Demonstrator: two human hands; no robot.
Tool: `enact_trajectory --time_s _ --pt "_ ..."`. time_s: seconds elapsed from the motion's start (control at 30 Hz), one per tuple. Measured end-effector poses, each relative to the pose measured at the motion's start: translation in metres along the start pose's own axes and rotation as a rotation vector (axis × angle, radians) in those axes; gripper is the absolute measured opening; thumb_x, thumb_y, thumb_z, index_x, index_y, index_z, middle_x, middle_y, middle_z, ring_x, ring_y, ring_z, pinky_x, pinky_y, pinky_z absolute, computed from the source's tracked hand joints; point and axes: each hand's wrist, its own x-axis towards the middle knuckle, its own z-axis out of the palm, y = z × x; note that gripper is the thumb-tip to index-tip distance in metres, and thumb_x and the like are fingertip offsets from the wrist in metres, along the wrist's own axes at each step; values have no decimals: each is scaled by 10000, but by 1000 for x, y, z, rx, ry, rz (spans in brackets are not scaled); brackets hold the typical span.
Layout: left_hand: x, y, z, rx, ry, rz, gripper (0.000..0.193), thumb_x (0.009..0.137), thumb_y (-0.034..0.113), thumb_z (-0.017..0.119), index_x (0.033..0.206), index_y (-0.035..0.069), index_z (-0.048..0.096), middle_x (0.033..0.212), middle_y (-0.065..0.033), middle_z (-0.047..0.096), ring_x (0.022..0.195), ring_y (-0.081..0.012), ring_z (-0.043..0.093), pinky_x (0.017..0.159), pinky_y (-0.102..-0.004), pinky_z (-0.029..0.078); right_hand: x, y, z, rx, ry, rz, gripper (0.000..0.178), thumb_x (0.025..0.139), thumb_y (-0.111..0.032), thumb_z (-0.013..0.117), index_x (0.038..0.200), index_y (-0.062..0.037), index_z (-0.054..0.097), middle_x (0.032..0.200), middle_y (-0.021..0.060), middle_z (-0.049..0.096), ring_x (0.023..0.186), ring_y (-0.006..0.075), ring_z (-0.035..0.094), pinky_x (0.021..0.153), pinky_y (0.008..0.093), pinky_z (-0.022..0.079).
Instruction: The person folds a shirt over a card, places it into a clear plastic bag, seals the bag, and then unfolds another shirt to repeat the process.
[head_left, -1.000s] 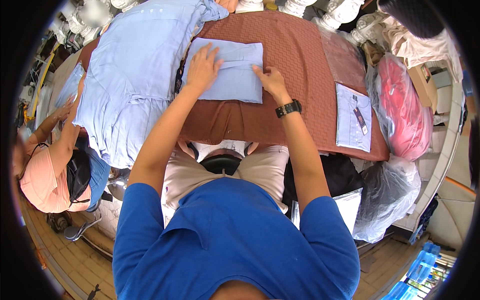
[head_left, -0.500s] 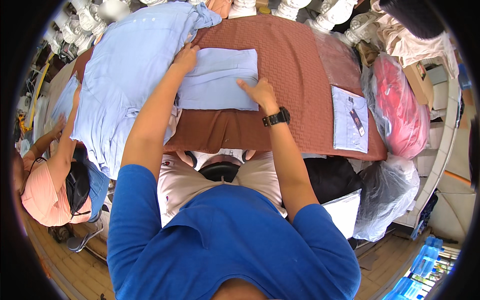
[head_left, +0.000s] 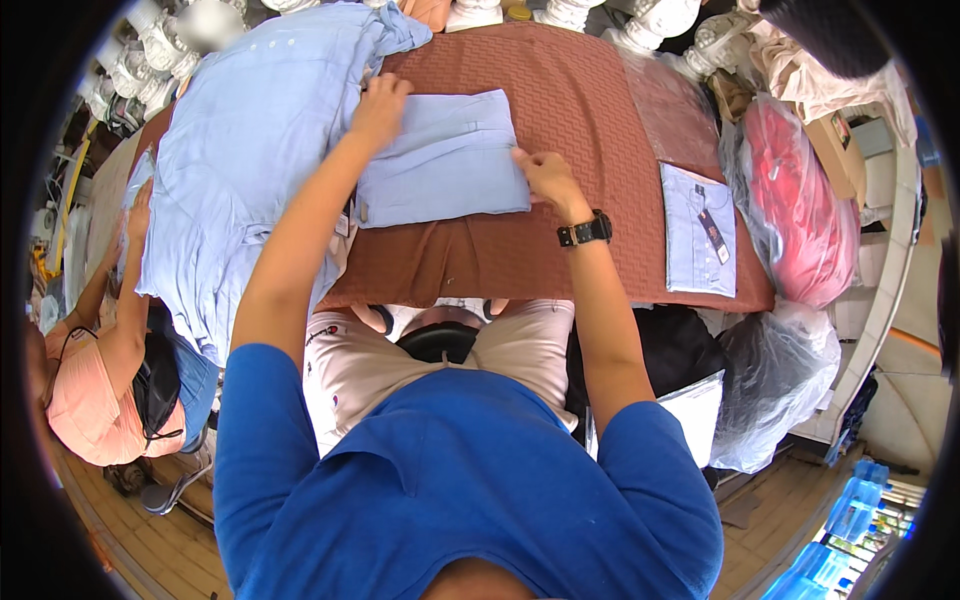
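Observation:
A light blue folded shirt [head_left: 440, 165] lies flat on the brown table cover, slightly skewed, with a crease across its middle. My right hand [head_left: 552, 180], a dark watch on its wrist, pinches the shirt's right edge between thumb and fingers. At the shirt's upper left corner is my left hand [head_left: 380, 112], a little blurred, its fingers bent but apart. Just left of it, a large heap of light blue shirts [head_left: 250, 150] spreads over the table and hangs over the front edge. Another folded blue shirt [head_left: 690, 240] with a dark tag lies at the right.
The brown cover [head_left: 580, 120] spans the table. Beyond its right end stand a plastic-wrapped red bundle [head_left: 805, 210] and a clear bag of dark goods [head_left: 770, 390]. A co-worker in a pink top [head_left: 100, 390] handles cloth at the left. White balusters [head_left: 650, 25] line the back.
My right hand has moved right and closed on the shirt's edge; the shirt has shifted slightly and tilted. My left hand has lifted slightly toward the upper corner. The co-worker's hands have moved.

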Motion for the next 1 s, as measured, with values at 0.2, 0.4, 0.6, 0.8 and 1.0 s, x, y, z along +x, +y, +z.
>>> enact_trajectory --time_s 0.2,0.4,0.6,0.8,1.0 --pt "-30 116 -26 -270 20 297 217 796 9 637 1002 31 574 1006 -144 558 1002 -337 542 867 -445 471 26 15 3 -164 330 -826 205 802 45 636 991 -14 690 999 178 645 931 355 640 806 426 526" --pt "-31 126 -5 -59 67 291 300 735 -15 653 1024 -4 575 1038 -163 575 969 -327 578 829 -410 517 40 9 10 -289 209 -942 202 811 39 610 996 -12 672 994 167 641 991 359 615 860 446 517" --pt "-34 135 -6 21 14 88 352 737 -47 636 1083 -13 583 1022 -163 593 993 -341 588 823 -415 548 47 19 10 -343 272 -1001 128 837 -8 595 963 -18 613 975 148 623 974 360 610 824 465 514" --pt "-45 137 -8 14 11 92 339 754 -74 598 1086 -6 597 1032 -153 597 978 -334 601 803 -406 561 34 32 11 -252 291 -952 118 841 -6 581 958 -22 582 967 157 605 903 386 615 764 476 514" --pt "-55 136 -16 -79 169 162 260 775 -41 596 1033 -3 594 993 -145 596 968 -321 584 805 -395 537 26 35 17 -184 338 -965 124 846 4 574 966 -24 584 952 160 596 848 394 614 725 473 515"
